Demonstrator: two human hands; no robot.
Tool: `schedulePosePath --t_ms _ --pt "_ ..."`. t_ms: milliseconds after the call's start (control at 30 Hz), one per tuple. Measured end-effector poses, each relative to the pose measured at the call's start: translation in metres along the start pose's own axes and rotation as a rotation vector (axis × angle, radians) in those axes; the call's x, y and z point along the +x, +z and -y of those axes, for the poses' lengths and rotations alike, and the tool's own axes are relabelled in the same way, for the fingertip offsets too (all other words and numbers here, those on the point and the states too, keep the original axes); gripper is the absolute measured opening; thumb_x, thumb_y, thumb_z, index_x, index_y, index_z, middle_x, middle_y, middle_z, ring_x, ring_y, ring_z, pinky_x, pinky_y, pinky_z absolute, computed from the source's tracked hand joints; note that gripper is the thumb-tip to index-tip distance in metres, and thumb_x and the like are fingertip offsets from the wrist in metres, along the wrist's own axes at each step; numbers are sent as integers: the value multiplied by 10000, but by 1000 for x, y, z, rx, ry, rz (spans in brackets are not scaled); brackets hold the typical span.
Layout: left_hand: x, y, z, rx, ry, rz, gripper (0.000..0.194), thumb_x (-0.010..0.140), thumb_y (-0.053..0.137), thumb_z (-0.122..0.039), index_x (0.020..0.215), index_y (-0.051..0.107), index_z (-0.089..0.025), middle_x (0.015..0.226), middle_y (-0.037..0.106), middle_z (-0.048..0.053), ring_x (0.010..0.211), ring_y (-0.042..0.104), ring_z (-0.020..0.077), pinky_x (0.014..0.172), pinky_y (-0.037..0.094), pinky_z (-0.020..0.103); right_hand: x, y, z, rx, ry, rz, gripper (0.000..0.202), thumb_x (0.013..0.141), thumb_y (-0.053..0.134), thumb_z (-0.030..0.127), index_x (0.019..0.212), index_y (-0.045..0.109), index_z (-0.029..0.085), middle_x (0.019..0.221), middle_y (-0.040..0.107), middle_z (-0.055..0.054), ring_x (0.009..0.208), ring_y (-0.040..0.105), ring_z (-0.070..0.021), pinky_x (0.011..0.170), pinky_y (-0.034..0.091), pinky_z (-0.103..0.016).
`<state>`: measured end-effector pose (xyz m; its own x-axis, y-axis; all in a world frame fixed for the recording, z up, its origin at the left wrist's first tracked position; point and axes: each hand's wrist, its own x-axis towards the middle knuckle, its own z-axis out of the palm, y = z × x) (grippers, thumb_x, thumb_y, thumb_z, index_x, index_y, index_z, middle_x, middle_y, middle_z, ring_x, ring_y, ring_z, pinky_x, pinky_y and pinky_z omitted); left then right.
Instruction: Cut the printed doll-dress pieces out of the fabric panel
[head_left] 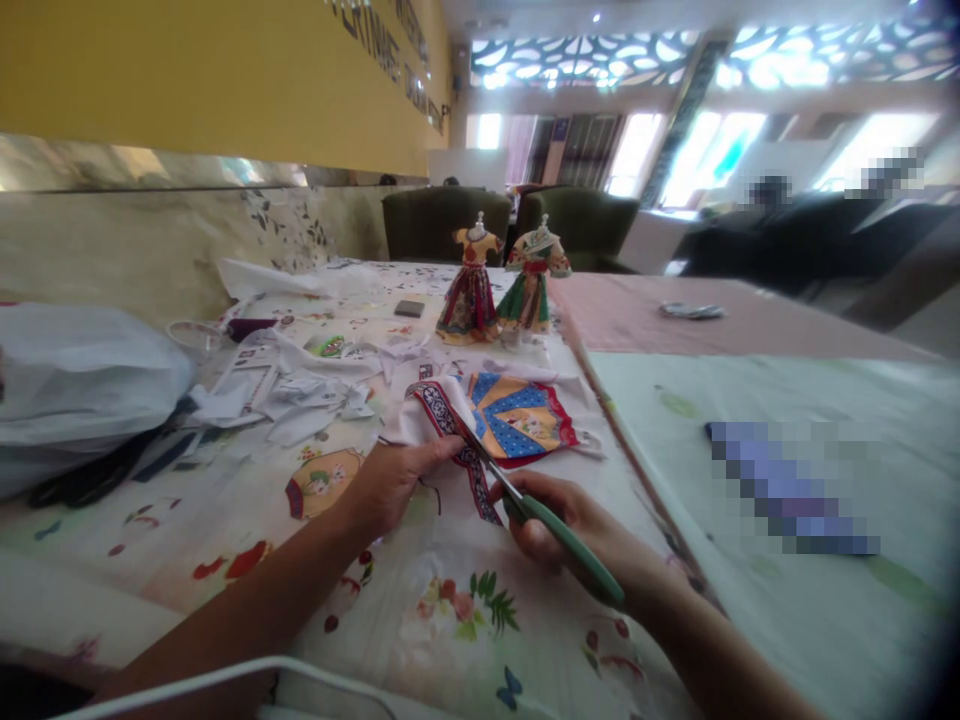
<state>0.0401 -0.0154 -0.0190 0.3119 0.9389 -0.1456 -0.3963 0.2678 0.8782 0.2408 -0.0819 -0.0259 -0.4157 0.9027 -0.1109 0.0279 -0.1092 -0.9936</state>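
My left hand (401, 480) pinches a white cloth at its dark patterned, red-edged band (435, 402), thumb on top. In my right hand (551, 520) are scissors with green handles (574, 550); their blades lie along the band, just right of my left thumb. How far the blades are apart is hard to tell. Behind the blades the printed cloth shows a blue, orange and red skirt shape (517, 415). A cut-out orange piece with a dark red edge (326, 482) lies left of my left hand.
Two small dressed forms (471, 285) (534, 285) stand at the back. White scraps (300, 390) and a white bag (90, 370) are on the left. A grey block (409, 308) lies behind. On the right are a pale green cloth (750, 620) and a blurred blue object (787, 490).
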Motion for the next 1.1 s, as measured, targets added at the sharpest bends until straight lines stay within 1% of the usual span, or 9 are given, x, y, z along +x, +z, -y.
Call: schedulePosePath --t_ms 200,333,500,600,667,800,933,1000,1100 --pt "-2 1 -1 1 10 11 346 617 930 -271 909 803 -136 891 820 79 930 768 300 906 607 418 1 1 -5 16 -67 12 644 765 746 735 987 617 144 691 451 60 552 368 -75 473 269 -195" --pt "-3 1 -2 9 1 22 397 630 927 -278 981 807 -137 910 822 81 955 766 295 939 593 414 0 3 -8 42 -72 12 661 775 727 753 1002 598 146 672 461 67 512 377 -66 457 277 -193" --pt "-4 2 -3 19 3 30 453 611 936 -289 1019 803 -143 899 823 85 923 771 306 853 612 406 -1 4 -6 35 -77 3 642 769 728 763 937 565 165 644 475 68 491 395 -64 455 280 -192" --pt "-5 2 -4 42 3 19 388 606 938 -301 934 804 -140 872 821 88 876 772 297 760 615 365 0 4 -4 27 -79 3 648 757 734 769 924 569 165 626 480 71 479 394 -62 449 276 -191" --pt "-5 2 -4 55 6 20 345 615 935 -305 888 801 -141 854 819 83 819 769 273 728 613 347 0 4 -4 36 -69 -3 656 741 751 766 923 578 160 610 480 76 468 388 -58 441 267 -189" --pt "-7 2 -5 66 11 36 310 632 929 -307 856 799 -138 831 816 72 712 747 223 711 613 333 1 6 -6 64 -37 -21 669 714 781 756 941 601 152 589 486 86 448 382 -52 426 261 -185" --pt "-7 4 -6 47 5 40 307 616 939 -308 822 797 -131 811 812 70 676 732 204 677 600 308 1 8 -6 95 -15 -45 647 695 807 734 917 608 160 580 485 92 433 384 -52 413 266 -186" --pt "-7 4 -7 51 -1 39 301 621 936 -304 824 798 -130 816 813 74 691 736 211 683 597 310 1 8 -5 106 -5 -53 637 691 816 722 915 608 163 571 485 95 425 384 -53 408 267 -186" --pt "-7 4 -7 60 11 22 315 617 935 -300 849 798 -138 835 815 81 773 758 253 720 598 336 0 9 -3 118 6 -65 630 680 828 710 919 609 169 568 489 93 414 388 -57 397 268 -186"
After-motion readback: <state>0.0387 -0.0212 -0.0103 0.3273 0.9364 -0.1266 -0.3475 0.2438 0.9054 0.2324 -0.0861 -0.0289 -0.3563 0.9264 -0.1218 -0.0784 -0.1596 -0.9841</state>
